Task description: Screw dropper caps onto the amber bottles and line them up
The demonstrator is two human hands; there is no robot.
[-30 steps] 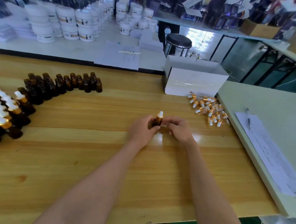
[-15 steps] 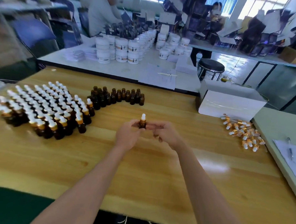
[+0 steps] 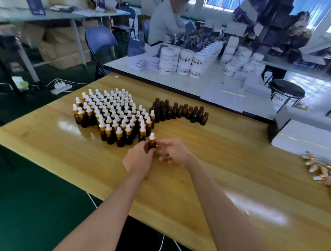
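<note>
The left hand (image 3: pixel 139 159) grips an amber bottle (image 3: pixel 151 145) from the left and below, its fingers curled round the dark glass. The bottle stands upright, lifted just above the wooden tabletop (image 3: pixel 216 164), near the middle of its front half. A dropper cap (image 3: pixel 151 137) with a white bulb and a gold collar sits on the bottle's neck.

The right hand (image 3: pixel 176 152) is just beside the bottle on the right, with its fingertips (image 3: pixel 159 144) up against the glass below the collar and its other fingers loosely curled. I cannot tell whether it pinches the bottle or only touches it.

Directly behind the held bottle, and to its left, stands a tight block of capped bottles (image 3: pixel 108 114) in staggered rows, its nearest one just beside the bottle in hand. To the right of that block and touching it, a curved cluster of uncapped bottles (image 3: pixel 180 111) stands with open necks. A pile of loose caps (image 3: pixel 322 173) lies at the right edge of the tabletop, well apart from the hands, with a white box (image 3: pixel 307 136) behind it.

On the next table stand stacked white jars (image 3: pixel 181 64), where a person (image 3: pixel 164 22) is sitting.
</note>
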